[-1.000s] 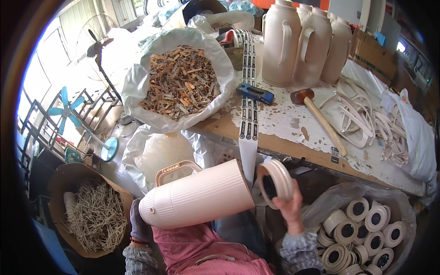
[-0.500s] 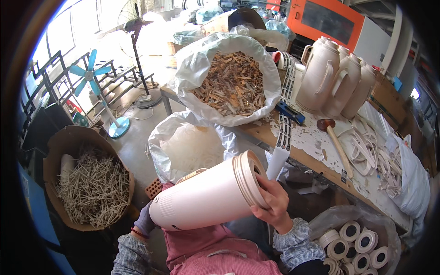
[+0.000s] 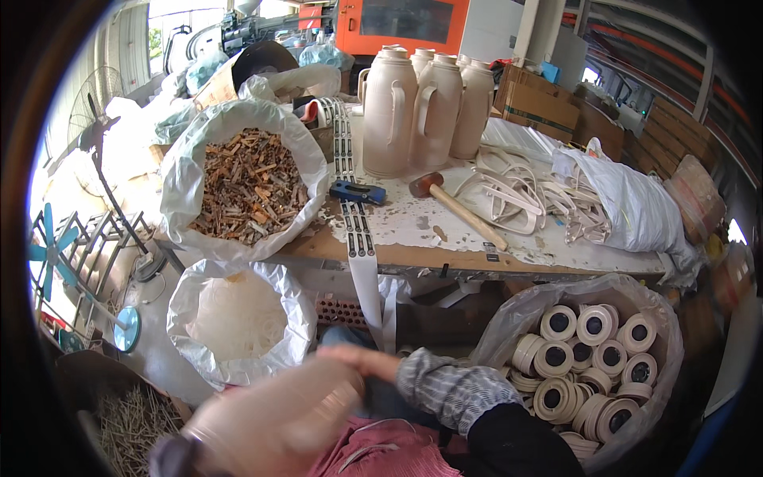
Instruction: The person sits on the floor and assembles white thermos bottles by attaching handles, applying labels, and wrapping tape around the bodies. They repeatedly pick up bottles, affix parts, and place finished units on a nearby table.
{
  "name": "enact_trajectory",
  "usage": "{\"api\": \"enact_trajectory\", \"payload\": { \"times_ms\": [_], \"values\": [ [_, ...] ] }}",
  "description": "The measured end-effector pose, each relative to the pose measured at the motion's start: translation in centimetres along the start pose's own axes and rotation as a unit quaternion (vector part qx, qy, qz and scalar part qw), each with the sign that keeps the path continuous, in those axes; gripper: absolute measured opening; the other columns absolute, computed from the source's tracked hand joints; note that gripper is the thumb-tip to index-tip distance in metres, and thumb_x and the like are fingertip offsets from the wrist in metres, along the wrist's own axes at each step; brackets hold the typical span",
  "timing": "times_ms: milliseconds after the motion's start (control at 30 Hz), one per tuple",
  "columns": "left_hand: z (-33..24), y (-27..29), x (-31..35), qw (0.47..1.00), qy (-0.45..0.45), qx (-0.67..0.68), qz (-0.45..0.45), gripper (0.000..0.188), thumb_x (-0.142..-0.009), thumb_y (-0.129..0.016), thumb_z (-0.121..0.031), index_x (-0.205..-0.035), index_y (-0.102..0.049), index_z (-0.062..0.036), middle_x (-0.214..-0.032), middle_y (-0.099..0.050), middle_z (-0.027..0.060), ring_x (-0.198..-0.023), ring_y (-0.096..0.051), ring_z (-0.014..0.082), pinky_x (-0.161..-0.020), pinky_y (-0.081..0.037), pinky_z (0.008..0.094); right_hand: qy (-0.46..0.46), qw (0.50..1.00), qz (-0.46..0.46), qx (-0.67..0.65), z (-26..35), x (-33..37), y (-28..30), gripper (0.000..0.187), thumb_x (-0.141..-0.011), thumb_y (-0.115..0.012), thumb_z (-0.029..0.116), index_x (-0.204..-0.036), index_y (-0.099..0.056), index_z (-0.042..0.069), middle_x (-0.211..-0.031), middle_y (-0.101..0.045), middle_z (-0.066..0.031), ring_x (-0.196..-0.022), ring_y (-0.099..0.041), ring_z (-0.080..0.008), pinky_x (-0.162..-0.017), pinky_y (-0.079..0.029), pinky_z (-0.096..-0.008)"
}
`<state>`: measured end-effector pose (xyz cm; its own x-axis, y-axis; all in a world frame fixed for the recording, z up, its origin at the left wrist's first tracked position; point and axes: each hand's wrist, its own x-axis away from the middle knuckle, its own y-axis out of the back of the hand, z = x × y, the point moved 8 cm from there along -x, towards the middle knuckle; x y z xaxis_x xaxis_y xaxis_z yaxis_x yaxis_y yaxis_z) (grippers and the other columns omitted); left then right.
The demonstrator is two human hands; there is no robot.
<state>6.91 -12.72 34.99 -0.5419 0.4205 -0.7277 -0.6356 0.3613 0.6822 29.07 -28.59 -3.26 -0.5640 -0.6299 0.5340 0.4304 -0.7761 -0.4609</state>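
In the head view, at the lower left of the frame, a large cream-coloured ribbed plastic jug body (image 3: 270, 425) lies across the person's lap, strongly blurred. The right hand (image 3: 358, 362) rests on its upper end, near the lower centre; the fingers look stretched over the jug, but the blur is too strong to tell if they clasp it. The left hand (image 3: 171, 461) is at the bottom edge under the jug's other end, mostly hidden, so its fingers I cannot tell.

Above, on the worn wooden workbench (image 3: 413, 254), stand three finished cream jugs with handles (image 3: 429, 103), with a wooden-handled mallet (image 3: 457, 207) just in front of them. A clear bag of cream round lids (image 3: 588, 366) sits at the lower right.

The jug is supported only at its ends, so in my judgement it could roll off the lap and fall toward the white bag of pale strips (image 3: 238, 318) beside the knee
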Motion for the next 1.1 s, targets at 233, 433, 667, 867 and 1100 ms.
{"api": "enact_trajectory", "payload": {
  "times_ms": [233, 433, 667, 867, 1100],
  "values": [
    [3.8, -6.8, -4.4, 0.945, 0.081, 0.112, 0.295, 0.037, -0.074, -0.073, -0.02, -0.105, -0.061, -0.0044, -0.115, -0.06, 0.0201, -0.105, -0.059, 0.0358, -0.09, -0.047, 0.0437, 0.2, 0.832, 0.052, 0.514, 3.5, 0.2, -0.8, 0.037, -0.091, -0.063, 0.031, -0.115, -0.063, 0.003, -0.109, -0.067, -0.0085, -0.101, -0.062, -0.0212, -0.091, -0.049, -0.0351],
    [8.8, -10.8, -3.6, 0.871, 0.213, 0.357, 0.26, 0.07, -0.045, -0.09, -0.014, -0.109, -0.064, -0.007, -0.135, -0.049, 0.0228, -0.122, -0.052, 0.0354, -0.102, -0.041, 0.0416, 0.556, 0.44, -0.511, 0.486, 29.3, 22.4, 21.5, 0.027, -0.081, -0.057, 0.001, -0.107, -0.063, 0.003, -0.091, -0.067, -0.0179, -0.082, -0.066, -0.0303, -0.073, -0.052, -0.0384],
    [5.7, -9.3, -6.6, 0.976, 0.081, 0.171, 0.11, 0.018, -0.075, -0.071, 0.0, -0.09, -0.064, -0.007, -0.107, -0.065, 0.0138, -0.112, -0.054, 0.0385, -0.099, -0.042, 0.0497, -0.014, 0.364, -0.727, 0.582, 32.0, 33.9, 40.0, 0.022, -0.088, -0.052, 0.017, -0.098, -0.07, 0.009, -0.1, -0.07, -0.0121, -0.089, -0.069, -0.0289, -0.074, -0.054, -0.0446],
    [-1.2, -11.4, -9.2, 0.975, -0.092, 0.107, 0.169, 0.024, -0.065, -0.08, -0.009, -0.072, -0.057, -0.0096, -0.07, -0.054, 0.0087, -0.068, -0.056, 0.03, -0.066, -0.046, 0.0439, 0.2, 0.42, -0.742, 0.483, 34.0, 42.4, 40.5, 0.029, -0.078, -0.069, 0.037, -0.088, -0.071, 0.009, -0.078, -0.069, -0.0135, -0.069, -0.067, -0.0279, -0.067, -0.051, -0.0409],
    [-4.8, -14.0, -8.4, 0.809, -0.055, 0.401, 0.427, 0.039, -0.071, -0.077, -0.043, -0.097, -0.068, -0.0151, -0.092, -0.063, 0.0079, -0.081, -0.059, 0.0296, -0.068, -0.044, 0.0453, 0.474, 0.289, -0.769, 0.317, 36.8, 50.5, 36.9, 0.03, -0.091, -0.061, 0.033, -0.083, -0.063, 0.004, -0.07, -0.069, -0.0082, -0.07, -0.066, -0.0269, -0.065, -0.049, -0.0391]
  ]
}}
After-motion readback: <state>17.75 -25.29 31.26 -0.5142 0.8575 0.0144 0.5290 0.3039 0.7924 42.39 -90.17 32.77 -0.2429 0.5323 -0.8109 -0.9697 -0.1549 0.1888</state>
